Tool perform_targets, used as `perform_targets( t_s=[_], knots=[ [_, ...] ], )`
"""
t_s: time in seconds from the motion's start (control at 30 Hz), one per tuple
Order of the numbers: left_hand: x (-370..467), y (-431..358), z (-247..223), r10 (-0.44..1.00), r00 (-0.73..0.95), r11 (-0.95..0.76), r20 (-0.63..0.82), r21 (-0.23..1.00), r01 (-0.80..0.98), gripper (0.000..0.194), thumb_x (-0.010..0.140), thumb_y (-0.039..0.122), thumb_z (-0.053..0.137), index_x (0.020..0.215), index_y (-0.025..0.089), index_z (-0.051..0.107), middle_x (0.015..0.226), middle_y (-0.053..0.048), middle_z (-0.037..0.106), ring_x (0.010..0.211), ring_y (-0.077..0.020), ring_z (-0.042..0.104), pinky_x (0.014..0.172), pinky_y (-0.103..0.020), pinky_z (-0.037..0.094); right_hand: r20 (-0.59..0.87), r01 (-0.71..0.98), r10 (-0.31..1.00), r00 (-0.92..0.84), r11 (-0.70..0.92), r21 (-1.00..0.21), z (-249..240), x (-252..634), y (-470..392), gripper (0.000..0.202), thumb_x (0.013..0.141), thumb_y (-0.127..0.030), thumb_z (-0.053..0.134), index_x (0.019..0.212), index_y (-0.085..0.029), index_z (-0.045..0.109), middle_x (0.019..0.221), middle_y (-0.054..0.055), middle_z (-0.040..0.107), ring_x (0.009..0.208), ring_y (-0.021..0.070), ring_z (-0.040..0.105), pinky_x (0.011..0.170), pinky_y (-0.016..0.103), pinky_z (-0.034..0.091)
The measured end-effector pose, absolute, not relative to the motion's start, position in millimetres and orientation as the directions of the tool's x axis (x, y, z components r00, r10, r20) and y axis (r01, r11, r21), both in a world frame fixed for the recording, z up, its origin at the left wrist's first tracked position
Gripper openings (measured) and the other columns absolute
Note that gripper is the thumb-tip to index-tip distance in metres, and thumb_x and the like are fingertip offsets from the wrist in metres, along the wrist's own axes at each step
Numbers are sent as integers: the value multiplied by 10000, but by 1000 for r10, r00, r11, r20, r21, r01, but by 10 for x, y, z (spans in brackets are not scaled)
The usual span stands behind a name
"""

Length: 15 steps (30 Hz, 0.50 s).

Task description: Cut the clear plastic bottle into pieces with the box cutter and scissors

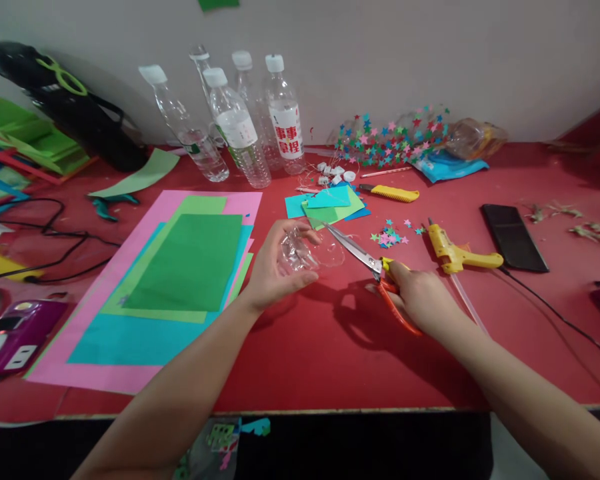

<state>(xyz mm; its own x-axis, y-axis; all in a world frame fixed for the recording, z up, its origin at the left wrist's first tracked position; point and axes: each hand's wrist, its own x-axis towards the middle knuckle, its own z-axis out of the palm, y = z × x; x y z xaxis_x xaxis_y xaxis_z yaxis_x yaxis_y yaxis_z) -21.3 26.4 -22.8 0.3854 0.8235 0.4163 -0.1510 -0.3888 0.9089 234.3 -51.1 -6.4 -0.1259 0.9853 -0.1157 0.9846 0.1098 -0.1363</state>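
Far left, tabletop (330, 373) edge crowded: green paper stack (35, 137), black bag (75, 100), black cable (55, 247), purple tool (15, 333) at the near-left corner. Next, big sheets (180, 287) fanned flat, pink under cyan under green, reaching nearly to the front edge. Behind them, 5 clear bottles (240, 130) upright near the wall, all capped.

Centre: bare red strip between sheets and hands, open down to the front edge; most free room is here and right of the right forearm. Left hand (275, 267) lifted over it, grip curled round a clear plastic piece (305, 250), fingers & thumb pinching it. Scissors (370, 263), 1 pair, orange handles, blades parted, tips at the plastic. Right hand (420, 300) has its grip closed through the handles.

Behind hands: small paper squares (330, 203), cyan/green, w/ yellow knife (393, 193) just beside. Loose stars (393, 233) between squares and glue gun (457, 253); too many to count. Glue gun, 1, lies just right of the right hand, cord running off right. Phone (514, 237), 1, face down, further right. Star-covered bottle (395, 137) on its side by the wall. Far-right edge: dry scraps (580, 223).
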Motion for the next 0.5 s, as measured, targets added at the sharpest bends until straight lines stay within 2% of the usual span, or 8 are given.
perform_targets(
  t_s=[0.1, 0.2, 0.3, 0.4, 0.5],
  knots=[
    [-237, 287, -232, 822, 405, -362, 400, 917, -170, 648, 650, 484, 846, 1162, 238, 534, 1083, -72, 648, 980, -201, 612, 780, -323, 499, -86, 982, 988, -129, 115, -152, -92, 2363, -505, 475, 965, -604, 328, 856, -196, 546, 593, 51, 601, 492, 203, 535, 504, 267, 214],
    [-263, 312, -252, 815, 440, -306, 377, 925, -225, 692, 639, 519, 851, 1159, 272, 467, 1086, -56, 657, 856, -166, 621, 708, -293, 505, -58, 977, 989, -136, 124, -175, -108, 2386, -497, 491, 963, -619, 303, 821, -211, 535, 567, 40, 573, 474, 197, 508, 502, 267, 217],
    [-282, 333, -264, 804, 467, -272, 369, 926, -263, 750, 593, 463, 900, 1144, 307, 416, 1167, -36, 630, 746, -113, 613, 653, -261, 508, -46, 977, 990, -134, 124, -174, -86, 2399, -490, 529, 963, -627, 249, 805, -211, 535, 558, 49, 568, 474, 202, 503, 502, 273, 217],
    [-291, 357, -258, 815, 460, -267, 354, 932, -244, 715, 590, 398, 913, 1110, 311, 430, 1234, -24, 576, 796, -113, 642, 641, -239, 517, -16, 979, 990, -141, 137, -153, -36, 2408, -493, 536, 964, -617, 248, 818, -203, 556, 580, 63, 595, 480, 203, 512, 503, 276, 215],
    [-295, 385, -248, 817, 457, -259, 352, 932, -254, 671, 630, 421, 879, 1134, 302, 451, 1166, -26, 585, 879, -160, 676, 678, -258, 538, -7, 982, 989, -150, 148, -120, 2, 2416, -501, 541, 962, -610, 268, 858, -184, 584, 608, 74, 620, 492, 202, 529, 504, 276, 212]
  ],
)
